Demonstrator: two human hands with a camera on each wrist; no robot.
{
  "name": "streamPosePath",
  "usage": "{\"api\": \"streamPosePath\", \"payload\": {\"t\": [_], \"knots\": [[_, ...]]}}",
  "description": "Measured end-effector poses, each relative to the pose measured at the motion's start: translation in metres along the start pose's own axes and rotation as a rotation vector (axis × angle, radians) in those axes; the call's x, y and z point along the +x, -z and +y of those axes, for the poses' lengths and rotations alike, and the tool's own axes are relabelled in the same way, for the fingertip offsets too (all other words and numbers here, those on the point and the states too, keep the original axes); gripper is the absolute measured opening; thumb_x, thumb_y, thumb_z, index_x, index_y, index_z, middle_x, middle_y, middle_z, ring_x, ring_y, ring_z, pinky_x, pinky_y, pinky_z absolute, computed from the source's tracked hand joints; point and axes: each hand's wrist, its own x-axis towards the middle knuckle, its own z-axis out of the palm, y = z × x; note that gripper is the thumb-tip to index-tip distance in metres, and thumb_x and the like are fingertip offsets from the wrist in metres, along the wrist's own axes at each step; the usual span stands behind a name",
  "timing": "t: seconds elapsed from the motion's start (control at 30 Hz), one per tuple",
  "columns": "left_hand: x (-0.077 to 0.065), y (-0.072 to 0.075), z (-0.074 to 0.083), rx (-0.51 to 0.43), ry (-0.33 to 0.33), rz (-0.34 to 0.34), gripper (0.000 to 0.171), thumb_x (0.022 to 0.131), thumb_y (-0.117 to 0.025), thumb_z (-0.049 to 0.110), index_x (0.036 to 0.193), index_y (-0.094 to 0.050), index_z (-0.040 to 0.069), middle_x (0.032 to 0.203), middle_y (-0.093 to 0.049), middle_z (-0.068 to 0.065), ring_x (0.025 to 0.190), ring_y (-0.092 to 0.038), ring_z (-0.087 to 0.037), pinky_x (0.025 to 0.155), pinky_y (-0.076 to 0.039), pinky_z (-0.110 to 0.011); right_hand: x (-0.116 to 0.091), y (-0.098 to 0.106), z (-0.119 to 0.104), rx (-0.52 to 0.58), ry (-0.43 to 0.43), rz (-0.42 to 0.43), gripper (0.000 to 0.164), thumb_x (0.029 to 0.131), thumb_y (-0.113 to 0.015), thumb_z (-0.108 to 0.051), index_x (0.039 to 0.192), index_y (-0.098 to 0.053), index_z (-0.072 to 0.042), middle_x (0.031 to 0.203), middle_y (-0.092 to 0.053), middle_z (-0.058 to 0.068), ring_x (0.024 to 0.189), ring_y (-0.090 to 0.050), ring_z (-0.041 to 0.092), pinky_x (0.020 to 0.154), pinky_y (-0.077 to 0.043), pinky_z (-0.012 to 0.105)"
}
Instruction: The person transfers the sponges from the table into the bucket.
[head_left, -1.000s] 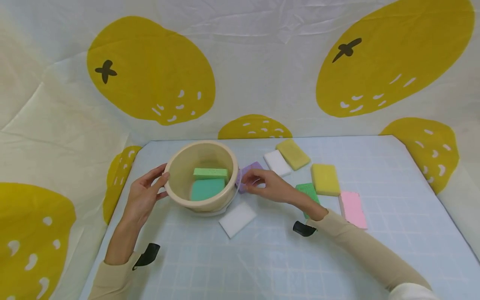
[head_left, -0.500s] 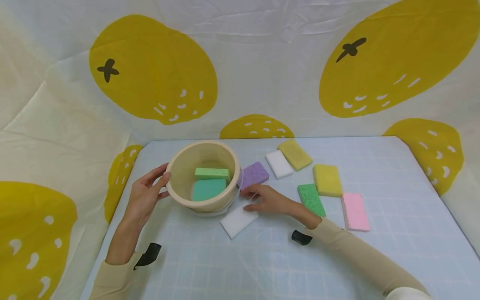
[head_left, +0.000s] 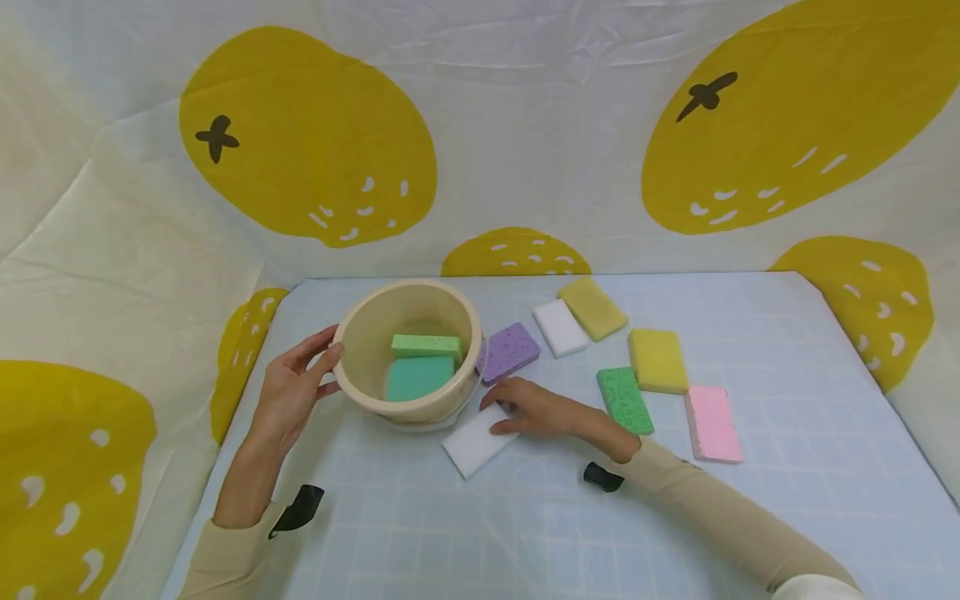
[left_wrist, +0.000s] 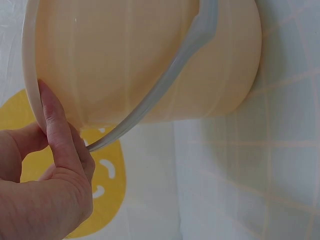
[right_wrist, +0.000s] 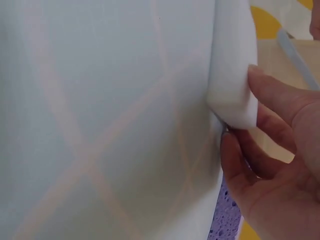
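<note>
A cream bucket [head_left: 360, 400] with a pale handle [left_wrist: 165, 82] stands at the left of the table. My left hand [head_left: 291, 387] holds its left rim. Within it lie a light green sponge [head_left: 427, 345] and a teal sponge [head_left: 420, 379]. Just right of the bucket's front, a white sponge [head_left: 472, 446] lies on the table. My right hand [head_left: 536, 408] grips its upper right end, thumb on the top face and curled fingers at the edge, as the right wrist view shows. A purple sponge [head_left: 510, 352] lies beside the bucket, behind my right hand.
To the right lie a second white sponge [head_left: 560, 327], two yellow sponges [head_left: 594, 308], a green sponge [head_left: 626, 402] and a pink sponge [head_left: 713, 423]. A fruit-printed cloth [head_left: 525, 150] hangs behind the table [head_left: 420, 533] and along its sides.
My right hand has moved from over the purple sponge toward me onto the near white sponge, and its fingers have closed at the end. The left hand stays on the bucket rim.
</note>
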Motion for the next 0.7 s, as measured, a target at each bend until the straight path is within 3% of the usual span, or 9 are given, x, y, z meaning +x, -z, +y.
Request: {"api": "streamPosePath", "payload": {"t": [0.13,0.33,0.7], "knots": [[0.0,0.0,-0.001,-0.038,-0.023,-0.015,0.061,0.098,-0.071,0.032,0.151,-0.052,0.008,0.148,-0.052,-0.008,0.1,-0.062,-0.01,0.079,-0.061,-0.024,-0.003,0.004,-0.004,0.057,-0.028,-0.012,0.03,0.095,-0.075,-0.013,0.122,-0.066,-0.002,0.117,-0.067,0.007,0.103,-0.059,0.018,0.093,-0.054,0.033],[0.0,0.001,-0.001,-0.023,-0.025,-0.016,0.061,0.099,-0.07,0.033,0.151,-0.052,0.009,0.147,-0.053,-0.007,0.098,-0.062,-0.01,0.079,-0.061,-0.024,-0.011,0.011,-0.007,0.147,-0.04,-0.054,0.036,0.096,-0.074,-0.011,0.129,-0.067,-0.001,0.121,-0.067,0.008,0.106,-0.063,0.018,0.095,-0.057,0.03],[-0.001,0.001,0.0,-0.028,-0.011,-0.013,0.063,0.098,-0.071,0.034,0.151,-0.052,0.008,0.147,-0.053,-0.007,0.099,-0.062,-0.01,0.079,-0.061,-0.024,-0.02,0.028,-0.016,0.26,-0.042,-0.101,0.03,0.092,-0.078,-0.013,0.121,-0.072,-0.009,0.118,-0.07,0.001,0.102,-0.065,0.014,0.088,-0.06,0.027]]}}
